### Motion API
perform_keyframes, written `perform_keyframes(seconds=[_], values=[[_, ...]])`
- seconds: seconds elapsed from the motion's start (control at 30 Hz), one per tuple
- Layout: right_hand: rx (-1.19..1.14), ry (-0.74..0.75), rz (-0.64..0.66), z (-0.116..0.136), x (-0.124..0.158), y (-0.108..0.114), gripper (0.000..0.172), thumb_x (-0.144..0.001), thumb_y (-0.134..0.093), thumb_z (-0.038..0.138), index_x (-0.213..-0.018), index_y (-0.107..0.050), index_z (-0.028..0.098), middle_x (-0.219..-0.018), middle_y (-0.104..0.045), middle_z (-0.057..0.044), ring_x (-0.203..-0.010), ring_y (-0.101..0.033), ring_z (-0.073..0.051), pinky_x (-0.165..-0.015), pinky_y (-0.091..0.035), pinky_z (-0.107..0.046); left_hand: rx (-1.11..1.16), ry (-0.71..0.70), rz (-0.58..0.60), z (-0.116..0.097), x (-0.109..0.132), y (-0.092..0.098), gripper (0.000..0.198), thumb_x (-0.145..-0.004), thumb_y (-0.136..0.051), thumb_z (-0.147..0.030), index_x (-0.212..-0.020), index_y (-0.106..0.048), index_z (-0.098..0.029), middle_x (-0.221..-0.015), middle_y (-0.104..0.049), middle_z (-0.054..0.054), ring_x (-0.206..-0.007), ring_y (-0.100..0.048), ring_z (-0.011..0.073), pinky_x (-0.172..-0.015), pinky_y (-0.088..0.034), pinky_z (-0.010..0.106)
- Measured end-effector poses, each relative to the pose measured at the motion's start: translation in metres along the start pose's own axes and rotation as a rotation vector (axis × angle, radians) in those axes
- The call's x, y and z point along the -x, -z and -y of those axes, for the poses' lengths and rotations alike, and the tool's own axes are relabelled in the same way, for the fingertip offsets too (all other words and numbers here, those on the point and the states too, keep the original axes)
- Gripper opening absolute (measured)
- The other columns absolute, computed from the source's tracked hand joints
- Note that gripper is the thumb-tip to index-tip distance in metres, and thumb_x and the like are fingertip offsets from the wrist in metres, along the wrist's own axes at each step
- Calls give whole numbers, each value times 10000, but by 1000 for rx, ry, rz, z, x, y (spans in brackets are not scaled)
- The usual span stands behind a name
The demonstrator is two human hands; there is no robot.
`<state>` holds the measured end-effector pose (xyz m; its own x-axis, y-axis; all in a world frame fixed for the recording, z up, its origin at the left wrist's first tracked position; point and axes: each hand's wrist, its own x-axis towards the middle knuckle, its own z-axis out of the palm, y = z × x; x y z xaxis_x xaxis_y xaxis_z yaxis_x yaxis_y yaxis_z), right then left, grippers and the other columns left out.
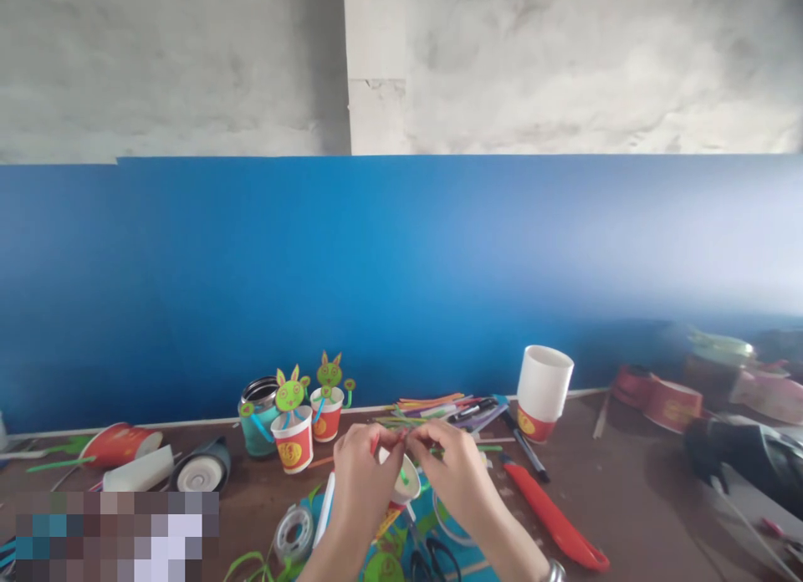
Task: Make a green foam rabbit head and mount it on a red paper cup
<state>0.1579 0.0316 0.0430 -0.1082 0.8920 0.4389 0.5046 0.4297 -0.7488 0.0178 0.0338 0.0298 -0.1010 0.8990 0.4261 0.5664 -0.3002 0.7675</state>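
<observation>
Both hands meet over a paper cup [409, 480] with a green piece inside. The fingertips of my left hand [367, 465] are pinched together, and a bit of red shows by them. Against them, my right hand [452, 469] is also closed in a pinch; what lies between the fingers is too small to make out. Black-handled scissors [432, 557] and a tape roll [294, 533] lie below and to the left of the cup. Two red and white cups [294, 440] with green animal-face cutouts stand behind my left hand.
A red cutter [552, 515] lies right of my right hand, near a tall stack of white cups [544, 390]. Pens and coloured sticks [439, 408] lie behind the hands. An open flask [257, 423] and its lid [201, 472] are at left. A blue panel [389, 273] borders the table.
</observation>
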Motion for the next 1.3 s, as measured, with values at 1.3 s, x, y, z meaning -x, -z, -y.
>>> perform_keyframes(seconds=[1.3], values=[[-139, -150, 36, 0, -2, -4, 247, -759, -541, 303, -593, -630, 144, -535, -591, 0, -528, -507, -137, -488, -351, -216, -293, -378, -108, -7, 11, 4, 113, -782, -540, -158, -701, -599, -210, -701, -626, 9, -762, -550, 201, -771, -342, 367]])
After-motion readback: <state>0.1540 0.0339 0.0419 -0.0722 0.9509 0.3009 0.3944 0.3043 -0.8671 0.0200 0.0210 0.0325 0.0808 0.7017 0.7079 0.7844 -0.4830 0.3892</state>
